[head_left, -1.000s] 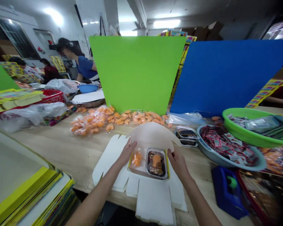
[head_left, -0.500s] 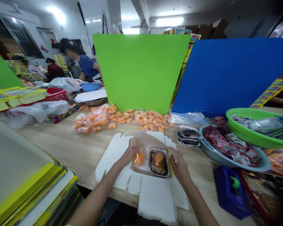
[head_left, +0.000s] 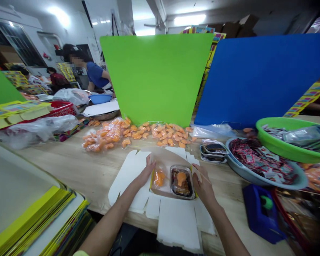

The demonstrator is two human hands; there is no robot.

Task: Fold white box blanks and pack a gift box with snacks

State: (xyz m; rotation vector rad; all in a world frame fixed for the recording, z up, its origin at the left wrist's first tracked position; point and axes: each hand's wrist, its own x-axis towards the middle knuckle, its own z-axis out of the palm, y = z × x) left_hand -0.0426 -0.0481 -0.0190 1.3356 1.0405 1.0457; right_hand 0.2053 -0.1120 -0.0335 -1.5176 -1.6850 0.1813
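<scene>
A flat white die-cut carton (head_left: 176,220) lies unfolded on the wooden table in front of me. On its middle sit a foil tray of dark food (head_left: 181,181) and a small clear packet of orange pieces (head_left: 159,176). My left hand (head_left: 146,172) presses the carton's left side wall up beside the packet, fingers together. My right hand (head_left: 202,185) grips the right side wall next to the tray. The carton's back flap (head_left: 165,155) stands partly raised behind the food.
Orange snack packets (head_left: 133,133) lie scattered before a green board (head_left: 156,74); a blue board (head_left: 261,74) stands at right. More foil trays (head_left: 213,151), a grey bowl of red sachets (head_left: 258,163), a green basin (head_left: 288,142) and a blue tape dispenser (head_left: 261,209) crowd the right. Flat cartons (head_left: 37,220) are stacked at left. People work far left.
The large back flap that stood high behind the food a second ago has dropped lower. Both hands have kept their hold on the side walls.
</scene>
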